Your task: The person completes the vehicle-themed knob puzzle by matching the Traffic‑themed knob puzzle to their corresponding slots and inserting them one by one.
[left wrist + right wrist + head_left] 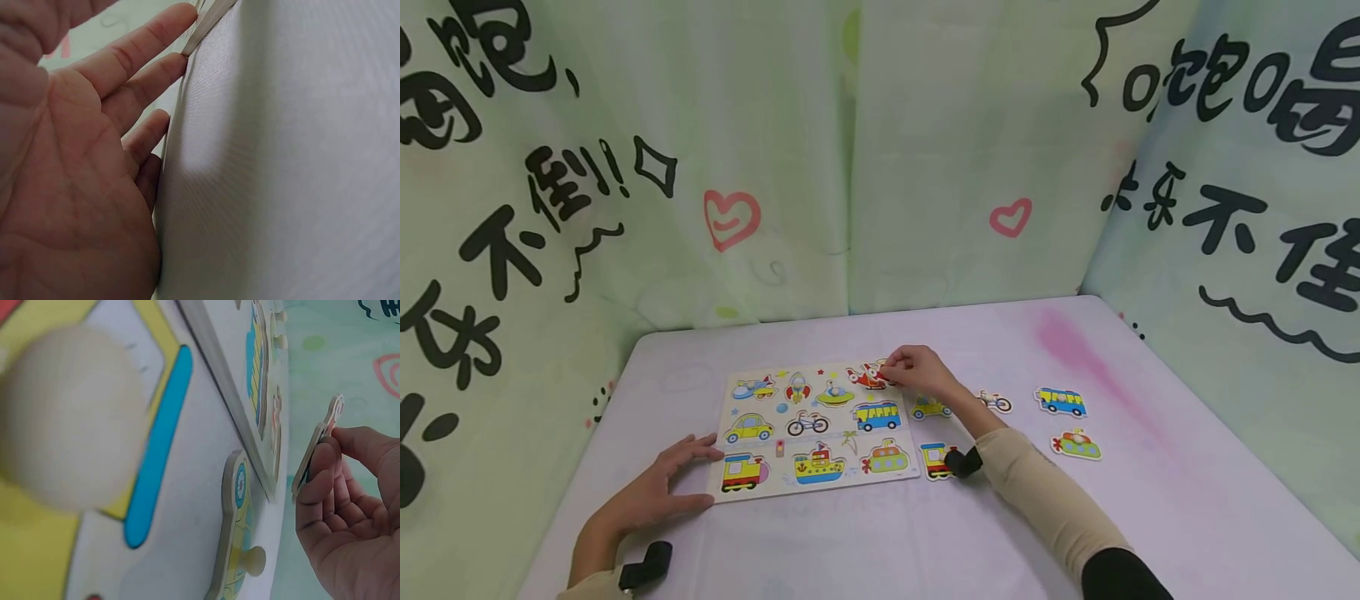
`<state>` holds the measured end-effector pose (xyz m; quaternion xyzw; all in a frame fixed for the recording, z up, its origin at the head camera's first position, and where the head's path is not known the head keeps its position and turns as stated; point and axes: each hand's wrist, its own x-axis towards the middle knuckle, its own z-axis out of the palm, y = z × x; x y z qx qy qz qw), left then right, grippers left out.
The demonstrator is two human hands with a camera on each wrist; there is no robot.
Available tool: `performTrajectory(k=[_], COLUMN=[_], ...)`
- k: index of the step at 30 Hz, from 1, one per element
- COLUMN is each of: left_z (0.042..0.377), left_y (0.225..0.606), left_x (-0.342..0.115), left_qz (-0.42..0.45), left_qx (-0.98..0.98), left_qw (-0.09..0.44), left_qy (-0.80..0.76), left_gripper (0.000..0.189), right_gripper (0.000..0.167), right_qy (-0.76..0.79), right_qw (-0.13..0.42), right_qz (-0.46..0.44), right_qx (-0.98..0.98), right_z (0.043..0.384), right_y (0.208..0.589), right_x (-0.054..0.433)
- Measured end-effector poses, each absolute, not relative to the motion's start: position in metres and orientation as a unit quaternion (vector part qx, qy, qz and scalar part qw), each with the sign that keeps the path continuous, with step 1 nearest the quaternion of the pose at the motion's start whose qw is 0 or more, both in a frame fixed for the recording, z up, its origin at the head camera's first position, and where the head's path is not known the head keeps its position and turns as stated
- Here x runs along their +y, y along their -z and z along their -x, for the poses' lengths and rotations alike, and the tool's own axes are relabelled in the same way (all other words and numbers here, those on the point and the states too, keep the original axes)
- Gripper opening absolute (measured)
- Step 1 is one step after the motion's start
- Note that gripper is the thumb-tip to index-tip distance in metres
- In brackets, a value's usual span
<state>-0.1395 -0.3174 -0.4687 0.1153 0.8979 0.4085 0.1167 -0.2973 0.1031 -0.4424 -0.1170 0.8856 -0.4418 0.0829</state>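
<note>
A flat picture puzzle board (842, 492) with printed vehicles lies on the table. My right hand (925, 373) is over its upper right corner, at the red helicopter picture (865, 377). Between its thumb and fingers it pinches a thin wooden puzzle piece (310, 456), seen nearly edge-on in the right wrist view and held above the board. My left hand (658, 483) rests at the board's left side, thumb at the lower corner and fingers spread. In the left wrist view its fingertips (181, 61) touch the board's edge, the palm facing the camera.
Loose pieces lie right of the board: a yellow car (929, 407), a train (936, 461), a bicycle (998, 402), a blue bus (1061, 402) and a submarine (1077, 444). Round knobs (253, 560) stick up from pieces. A printed curtain (925, 250) hangs behind the table (820, 550).
</note>
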Motion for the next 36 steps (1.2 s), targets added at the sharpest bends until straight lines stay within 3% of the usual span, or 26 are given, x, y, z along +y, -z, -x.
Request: performTrajectory(k=[36], left_z=[0.141], left_y=[0.47], left_x=[-0.319], left_qz=[-0.125], left_qx=[0.895], left_qw=[0.106], left_qy=[-0.414], left_gripper=[0.052], right_gripper=[0.02], right_qy=[0.335], right_qw=[0.09], right_qz=[0.135], right_qx=[0.928], right_z=[0.313], right_y=[0.441], right_x=[0.067])
